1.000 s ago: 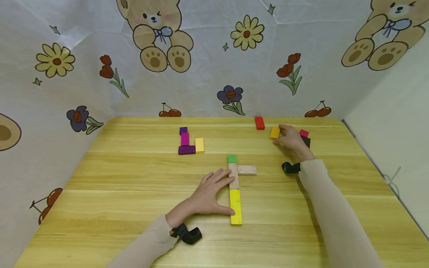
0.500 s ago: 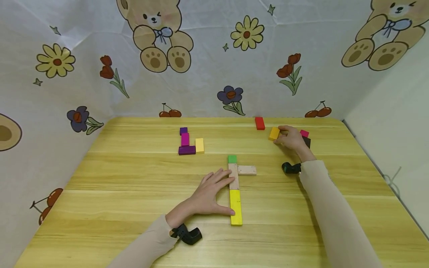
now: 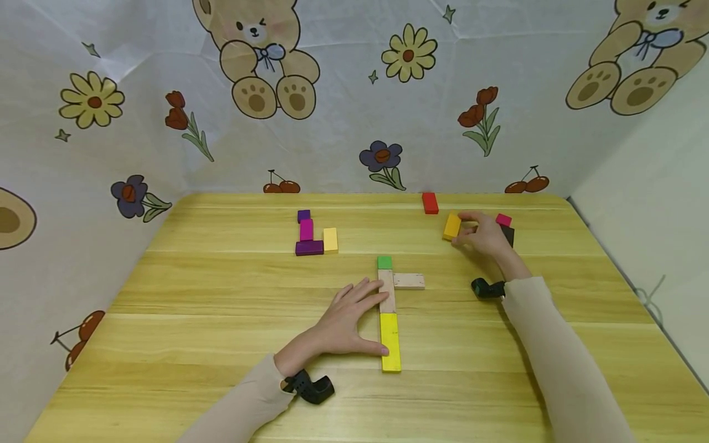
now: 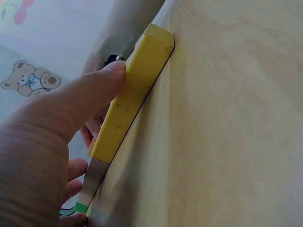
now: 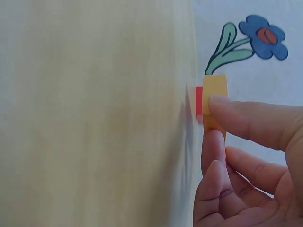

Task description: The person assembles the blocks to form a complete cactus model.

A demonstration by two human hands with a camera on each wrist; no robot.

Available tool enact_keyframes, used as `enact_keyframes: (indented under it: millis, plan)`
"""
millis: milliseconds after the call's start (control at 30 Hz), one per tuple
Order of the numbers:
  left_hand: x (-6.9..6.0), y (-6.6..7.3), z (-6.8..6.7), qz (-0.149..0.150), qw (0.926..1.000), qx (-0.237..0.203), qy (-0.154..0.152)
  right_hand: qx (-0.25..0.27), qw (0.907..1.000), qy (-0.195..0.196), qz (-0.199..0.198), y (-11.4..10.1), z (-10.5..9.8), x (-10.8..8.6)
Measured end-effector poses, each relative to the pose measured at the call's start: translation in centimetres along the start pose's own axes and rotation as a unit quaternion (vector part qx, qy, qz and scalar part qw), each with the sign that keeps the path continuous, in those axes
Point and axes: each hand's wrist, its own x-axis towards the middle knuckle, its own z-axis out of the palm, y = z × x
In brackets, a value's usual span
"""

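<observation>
My right hand pinches an orange-yellow block between thumb and fingers at the back right; the right wrist view shows the thumb on the block's near face. At mid-table my left hand lies spread along the left side of a row of blocks. Its thumb touches the long yellow block, and its fingertips touch the plain wooden block. A green block caps the row's far end. Another plain wooden block juts out to the right from the row.
Back left, a purple block, a magenta block, a dark violet block and a pale yellow block sit together. A red block lies near the back edge. Pink and black blocks sit behind my right wrist.
My right hand has moved slightly nearer to me with the orange-yellow block, which has shifted a little left and forward. My left hand and the row of blocks have stayed put.
</observation>
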Motion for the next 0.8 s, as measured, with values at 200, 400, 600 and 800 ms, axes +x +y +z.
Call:
enact_keyframes:
  millis: [200,400,600,800]
  plan:
    - [0.0,0.0,-0.1,-0.001,1.0000,-0.001,0.000,-0.016,0.9996,-0.007,-0.024,-0.6,0.6,-1.6]
    - [0.0,-0.1,0.0,-0.001,1.0000,0.000,0.001,-0.016,0.9978,-0.031,-0.057,-1.2,1.5,-3.1]
    - [-0.1,-0.1,0.0,-0.001,1.0000,0.002,0.001,-0.011,0.9948,-0.044,-0.091,-1.9,2.5,-4.0]
    - [-0.1,0.0,0.0,-0.003,1.0000,0.002,-0.006,-0.003,0.9922,-0.066,-0.106,-2.9,3.8,-4.5]
